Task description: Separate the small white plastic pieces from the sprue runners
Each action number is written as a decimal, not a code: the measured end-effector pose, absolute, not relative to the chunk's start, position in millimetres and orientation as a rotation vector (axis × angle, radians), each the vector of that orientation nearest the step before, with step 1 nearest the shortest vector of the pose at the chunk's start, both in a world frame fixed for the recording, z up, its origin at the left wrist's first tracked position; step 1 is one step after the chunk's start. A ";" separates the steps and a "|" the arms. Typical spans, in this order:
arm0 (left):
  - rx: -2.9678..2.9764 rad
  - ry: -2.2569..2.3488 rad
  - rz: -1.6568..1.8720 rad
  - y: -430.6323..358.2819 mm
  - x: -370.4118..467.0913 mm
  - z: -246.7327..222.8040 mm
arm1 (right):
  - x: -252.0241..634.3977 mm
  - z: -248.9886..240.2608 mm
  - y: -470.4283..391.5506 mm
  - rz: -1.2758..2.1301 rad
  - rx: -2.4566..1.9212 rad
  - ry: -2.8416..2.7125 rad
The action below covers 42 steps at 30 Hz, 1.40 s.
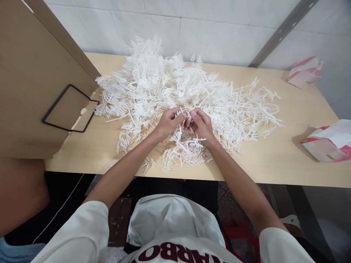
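Note:
A wide heap of thin white branched plastic pieces (164,80) covers the middle of the table, piled highest toward the wall. At the heap's front edge, my left hand (171,122) pinches a small white branched piece (178,128) between thumb and fingers. Close beside it on the right, my right hand (201,124) is closed too, its fingertips on white strands of the same kind. Only a small gap separates the two hands. Loose strands lie on the table below them. Part of what the fingers grip is hidden.
To the left stands a brown cardboard panel (35,73) with a black wire frame (70,109) against it. Two pink-and-white paper bags, one farther back (304,73) and one nearer (329,142), sit on the right of the wooden table (274,160). A tiled wall (219,36) closes the back. Another person's bare limb (22,193) shows at lower left.

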<state>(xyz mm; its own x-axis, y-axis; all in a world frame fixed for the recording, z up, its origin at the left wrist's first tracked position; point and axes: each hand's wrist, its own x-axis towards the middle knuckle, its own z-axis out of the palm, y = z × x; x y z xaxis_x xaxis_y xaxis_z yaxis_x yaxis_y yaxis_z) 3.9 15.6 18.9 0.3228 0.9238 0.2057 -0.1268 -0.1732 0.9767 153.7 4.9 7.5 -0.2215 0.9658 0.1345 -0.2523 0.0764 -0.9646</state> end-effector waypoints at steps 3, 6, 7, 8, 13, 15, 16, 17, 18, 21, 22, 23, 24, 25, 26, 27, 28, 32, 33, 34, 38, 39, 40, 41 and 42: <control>1.483 0.891 1.159 18.1 1.5 16.5 | 157.7 8.5 7.3 1.280 -0.913 -1.274; 1.537 0.931 1.145 19.5 -0.1 15.6 | 161.6 11.2 7.8 1.128 -0.960 -1.384; 1.553 0.933 1.139 19.7 -0.5 15.9 | 162.5 12.0 7.6 1.079 -0.969 -1.420; 1.570 0.933 1.131 19.9 -0.9 16.5 | 163.3 12.7 7.4 1.033 -0.980 -1.448; 1.725 0.986 1.159 19.1 -2.1 18.8 | 166.1 11.3 7.0 0.866 -1.030 -1.554; 1.777 1.015 1.189 18.1 -1.8 18.9 | 166.3 10.2 6.3 0.857 -1.021 -1.585; 1.776 1.003 1.185 17.6 -1.4 18.9 | 165.9 9.9 5.7 0.871 -1.014 -1.586; 1.747 0.970 1.170 17.0 -0.9 18.9 | 165.2 9.7 5.0 0.899 -1.005 -1.576; 1.692 0.923 1.150 16.5 -0.1 19.1 | 164.4 9.5 4.5 0.940 -0.992 -1.559; 1.447 0.761 1.103 15.1 2.4 20.1 | 161.8 7.9 4.9 1.095 -0.925 -1.473; 1.377 0.721 1.097 15.0 3.0 20.3 | 161.5 7.0 5.9 1.142 -0.898 -1.434; 1.329 0.693 1.095 15.2 3.3 20.3 | 161.6 6.1 7.2 1.176 -0.873 -1.394; 1.302 0.682 1.096 15.6 3.3 20.0 | 162.2 5.3 8.5 1.193 -0.855 -1.357; 1.291 0.687 1.099 16.4 2.9 19.4 | 163.1 5.0 9.8 1.189 -0.849 -1.331; 1.291 0.705 1.103 17.3 2.3 18.5 | 164.2 5.3 10.7 1.166 -0.858 -1.321; 1.300 0.730 1.102 18.3 1.4 17.4 | 165.2 6.2 11.1 1.125 -0.879 -1.329; 1.316 0.759 1.102 19.3 0.4 16.3 | 166.1 7.7 10.9 1.072 -0.909 -1.350; 1.503 0.863 1.105 21.3 -2.8 14.3 | 165.8 15.5 6.7 0.919 -0.999 -1.476; 1.560 0.878 1.110 21.3 -3.2 14.6 | 165.1 16.8 5.7 0.917 -1.010 -1.500; 1.608 0.891 1.114 21.1 -3.4 15.1 | 164.5 17.4 4.9 0.925 -1.019 -1.518; 1.723 0.946 1.116 20.0 -3.6 17.4 | 164.9 15.7 5.6 0.947 -1.034 -1.532; 1.747 0.953 1.103 19.6 -3.5 17.7 | 165.7 14.9 6.4 0.946 -1.040 -1.534; 1.768 0.951 1.087 19.3 -3.4 17.7 | 166.7 14.1 7.2 0.948 -1.048 -1.541; 1.784 0.944 1.068 19.0 -3.2 17.5 | 167.6 13.4 7.9 0.954 -1.059 -1.554; 1.794 0.938 1.051 18.7 -3.1 17.2 | 168.4 12.9 8.4 0.957 -1.072 -1.569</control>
